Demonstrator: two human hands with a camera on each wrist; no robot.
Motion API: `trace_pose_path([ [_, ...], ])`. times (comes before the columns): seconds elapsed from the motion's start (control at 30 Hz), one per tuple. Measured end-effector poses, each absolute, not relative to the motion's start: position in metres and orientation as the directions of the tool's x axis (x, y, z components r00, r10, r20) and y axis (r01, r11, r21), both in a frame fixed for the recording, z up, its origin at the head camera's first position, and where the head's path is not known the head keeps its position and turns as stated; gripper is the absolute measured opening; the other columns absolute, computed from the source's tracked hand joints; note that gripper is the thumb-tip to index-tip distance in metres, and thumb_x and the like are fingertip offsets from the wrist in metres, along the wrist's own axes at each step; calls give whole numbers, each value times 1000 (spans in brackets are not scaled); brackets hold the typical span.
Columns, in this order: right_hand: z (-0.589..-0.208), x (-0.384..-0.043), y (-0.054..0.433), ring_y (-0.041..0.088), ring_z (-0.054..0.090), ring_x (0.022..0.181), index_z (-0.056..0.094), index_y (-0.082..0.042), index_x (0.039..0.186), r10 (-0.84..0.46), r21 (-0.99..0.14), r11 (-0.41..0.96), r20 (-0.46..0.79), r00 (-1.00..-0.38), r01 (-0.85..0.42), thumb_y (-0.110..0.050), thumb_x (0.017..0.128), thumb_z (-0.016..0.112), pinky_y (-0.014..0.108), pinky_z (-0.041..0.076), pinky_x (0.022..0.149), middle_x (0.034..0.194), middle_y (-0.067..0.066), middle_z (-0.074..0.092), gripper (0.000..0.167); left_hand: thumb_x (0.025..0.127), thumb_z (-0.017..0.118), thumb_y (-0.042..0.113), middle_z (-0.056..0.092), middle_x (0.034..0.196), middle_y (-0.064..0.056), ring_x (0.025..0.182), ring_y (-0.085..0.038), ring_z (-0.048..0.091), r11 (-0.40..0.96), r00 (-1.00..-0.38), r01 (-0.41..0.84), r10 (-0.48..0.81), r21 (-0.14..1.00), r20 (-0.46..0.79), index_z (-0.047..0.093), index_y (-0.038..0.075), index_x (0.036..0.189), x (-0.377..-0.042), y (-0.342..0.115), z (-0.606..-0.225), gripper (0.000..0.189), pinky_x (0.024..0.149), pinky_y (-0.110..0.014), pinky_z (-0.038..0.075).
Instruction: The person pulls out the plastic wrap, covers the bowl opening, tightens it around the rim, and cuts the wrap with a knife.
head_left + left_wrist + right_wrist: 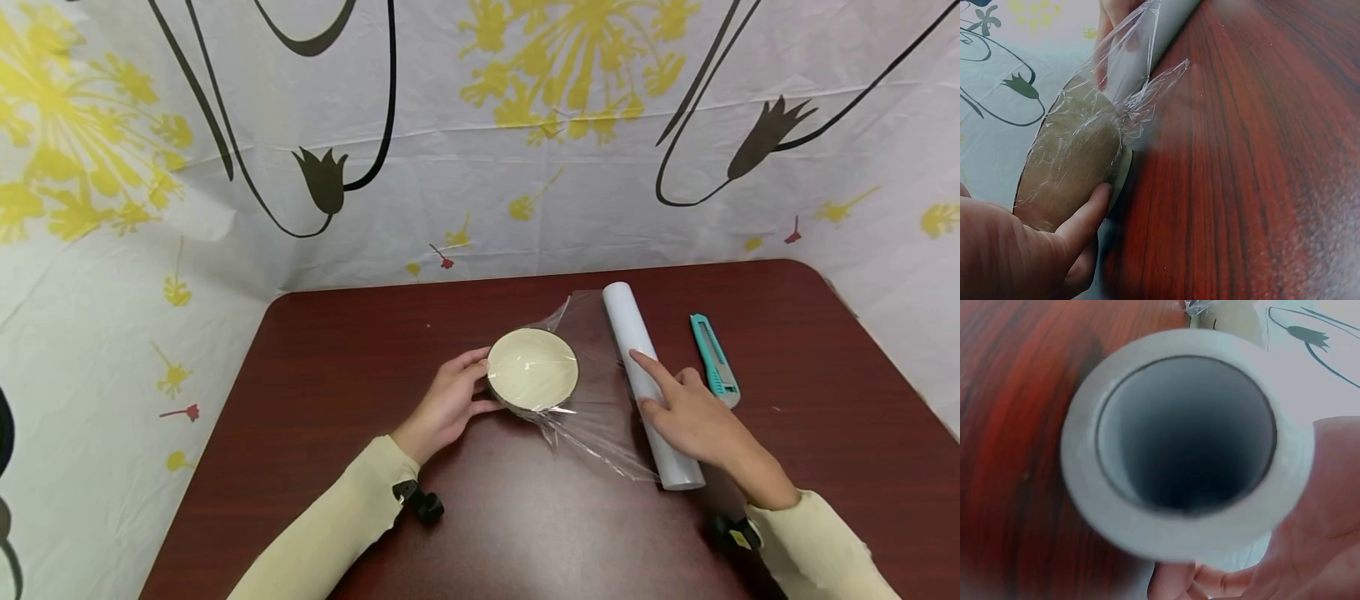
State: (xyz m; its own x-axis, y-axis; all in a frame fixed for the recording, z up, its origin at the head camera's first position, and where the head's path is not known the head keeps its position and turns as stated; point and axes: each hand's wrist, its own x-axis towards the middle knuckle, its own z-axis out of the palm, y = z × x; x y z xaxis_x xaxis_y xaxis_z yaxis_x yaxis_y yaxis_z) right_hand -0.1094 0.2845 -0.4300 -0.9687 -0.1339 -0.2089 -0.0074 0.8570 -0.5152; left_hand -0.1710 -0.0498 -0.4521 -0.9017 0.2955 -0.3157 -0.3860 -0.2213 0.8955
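Observation:
My left hand (450,404) grips a round bowl (533,369) from its left side, thumb at the rim and fingers spread along the wall. Clear plastic wrap (600,392) covers the bowl's pale top and stretches right to a white roll of wrap (643,379). In the left wrist view, bunched film (1125,112) gathers at the bowl's edge. On the roll rests my right hand (697,417), index finger extended across it and thumb touching nearer its lower half. The right wrist view looks straight into the roll's hollow core (1188,437), which hides part of that hand.
A teal box cutter (715,357) lies right of the roll, close to my right hand. Everything rests on a dark red wooden table (360,358). Behind it hangs a white patterned cloth (480,200), meeting the table's far edge.

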Motion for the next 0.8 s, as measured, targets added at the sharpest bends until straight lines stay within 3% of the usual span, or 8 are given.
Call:
trace_pose_path([
  [0.23,-429,-110,285,26,54,78,32,-10,173,-144,-498,865,-146,-979,-54,-22,115,39,40,46,60,123,34,56,60,117,44,7,55,156,-27,126,-33,63,-220,-904,-386,285,896,-319,46,-6,162,-172,-52,-454,46,105,-63,56],
  [0.53,-430,-109,279,26,50,62,32,-10,171,-116,-494,869,-156,-981,-25,-22,113,45,39,44,53,108,30,48,61,117,44,7,54,157,-27,129,-33,61,-218,-902,-386,294,896,-317,45,-5,162,-171,-51,-453,47,106,-64,55],
  [0.8,-428,-111,286,29,54,76,35,-10,170,-116,-485,874,-171,-978,-19,-24,114,50,39,47,56,109,29,45,60,116,45,5,55,156,-27,125,-33,62,-218,-904,-382,288,898,-315,45,-5,162,-170,-50,-451,47,106,-64,55],
])
